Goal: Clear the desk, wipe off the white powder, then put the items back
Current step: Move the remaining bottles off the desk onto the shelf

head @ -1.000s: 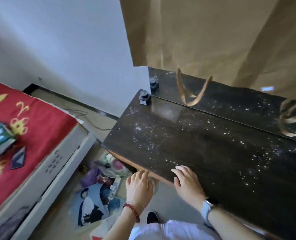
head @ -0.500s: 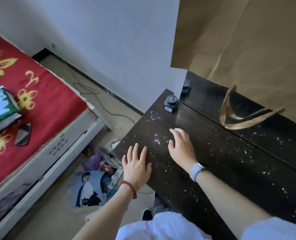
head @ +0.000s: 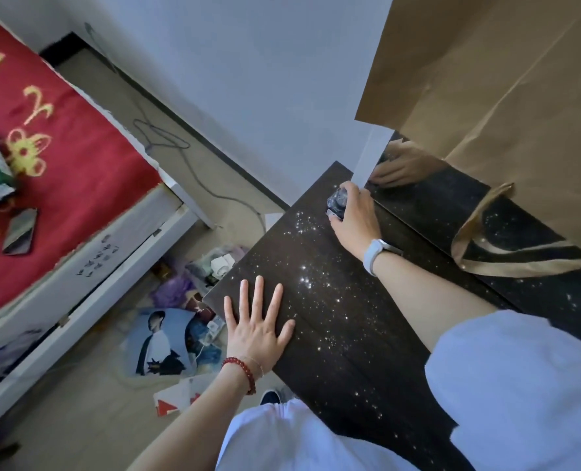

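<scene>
The right hand (head: 353, 215) curls round the small dark glass bottle (head: 337, 202) at the far corner of the dark wooden desk (head: 343, 334) while the left hand (head: 256, 322) presses flat, fingers spread — clearing looks nearly finished, yet white powder (head: 311, 283) remains and 0 items are back.

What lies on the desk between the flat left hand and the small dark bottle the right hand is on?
Only white powder scattered on the dark desk top; nothing else lies between left hand and bottle, seen in the head view.
</scene>
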Motion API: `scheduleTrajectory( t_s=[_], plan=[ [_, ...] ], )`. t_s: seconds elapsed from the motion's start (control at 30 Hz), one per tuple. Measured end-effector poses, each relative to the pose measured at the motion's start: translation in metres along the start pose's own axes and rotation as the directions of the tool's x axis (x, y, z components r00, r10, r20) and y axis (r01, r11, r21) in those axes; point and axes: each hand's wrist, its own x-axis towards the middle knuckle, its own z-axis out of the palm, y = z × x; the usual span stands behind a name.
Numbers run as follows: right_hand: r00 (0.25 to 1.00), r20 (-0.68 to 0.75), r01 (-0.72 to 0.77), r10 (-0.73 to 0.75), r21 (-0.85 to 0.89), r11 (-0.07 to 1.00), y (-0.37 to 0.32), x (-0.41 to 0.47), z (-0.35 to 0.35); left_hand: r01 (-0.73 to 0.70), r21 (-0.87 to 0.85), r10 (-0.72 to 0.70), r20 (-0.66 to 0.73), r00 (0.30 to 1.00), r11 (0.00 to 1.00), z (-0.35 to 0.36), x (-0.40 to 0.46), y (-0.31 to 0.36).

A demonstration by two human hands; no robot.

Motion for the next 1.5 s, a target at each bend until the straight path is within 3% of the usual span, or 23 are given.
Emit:
scheduleTrajectory(
  t_s=[0.27, 0.4, 0.5, 0.63, 0.8, 1.0, 1.33, 1.5],
  plan=[
    [0.986, -0.070, -0.124, 0.150, 0.295, 0.948, 0.000, -0.133, -0.002, 0.007, -0.040, -0.003, 0.108, 0.994, 0.999, -0.012, -0.002, 0.003],
    [0.959, -0.143, -0.192, 0.245, 0.312, 0.930, 0.007, -0.234, 0.000, -0.030, -0.179, 0.032, 0.010, 0.999, 0.983, -0.026, -0.026, 0.013],
    [0.900, -0.186, -0.316, 0.394, 0.341, 0.885, 0.011, -0.305, 0.003, -0.126, -0.244, 0.115, -0.059, 0.992, 0.961, -0.018, -0.066, 0.025],
    [0.793, -0.224, -0.455, 0.566, 0.401, 0.795, 0.015, -0.386, -0.003, -0.292, -0.274, 0.294, -0.037, 0.955, 0.916, 0.001, -0.125, 0.052],
    [0.664, -0.284, -0.525, 0.691, 0.481, 0.702, 0.030, -0.474, -0.019, -0.454, -0.200, 0.485, 0.149, 0.862, 0.868, 0.026, -0.182, 0.102],
    [0.515, -0.297, -0.576, 0.804, 0.575, 0.581, 0.068, -0.568, -0.049, -0.630, -0.133, 0.642, 0.236, 0.730, 0.765, 0.049, -0.245, 0.182],
    [0.459, -0.348, -0.591, 0.817, 0.568, 0.573, 0.197, -0.712, -0.138, -0.793, -0.088, 0.781, 0.263, 0.566, 0.603, 0.117, -0.370, 0.384],
    [0.444, -0.360, -0.579, 0.821, 0.583, 0.569, 0.249, -0.745, -0.178, -0.839, -0.054, 0.832, 0.179, 0.526, 0.542, 0.119, -0.391, 0.450]
  ],
)
